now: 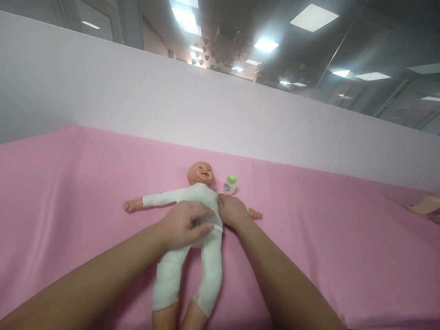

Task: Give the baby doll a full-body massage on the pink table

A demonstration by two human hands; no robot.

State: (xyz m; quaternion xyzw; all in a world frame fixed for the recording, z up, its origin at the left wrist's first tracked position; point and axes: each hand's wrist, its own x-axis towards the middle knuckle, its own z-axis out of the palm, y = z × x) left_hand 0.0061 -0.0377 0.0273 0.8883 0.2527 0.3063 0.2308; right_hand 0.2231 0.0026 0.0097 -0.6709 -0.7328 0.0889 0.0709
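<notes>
A baby doll in a white cloth body lies face up with its arms spread and its head toward the wall. My left hand is over the doll's belly, thumb and fingers apart and curved, with nothing seen between them. It is slightly blurred. My right hand is closed at the doll's side near the armpit and covers most of that arm; its fingertips are partly hidden. Just beyond my right hand stands a small clear bottle with a green cap, close to the doll's head.
A pink sheet with soft folds covers the table. Behind it rises a white partition with glass above. At the far right edge lies a beige object, too blurred to name.
</notes>
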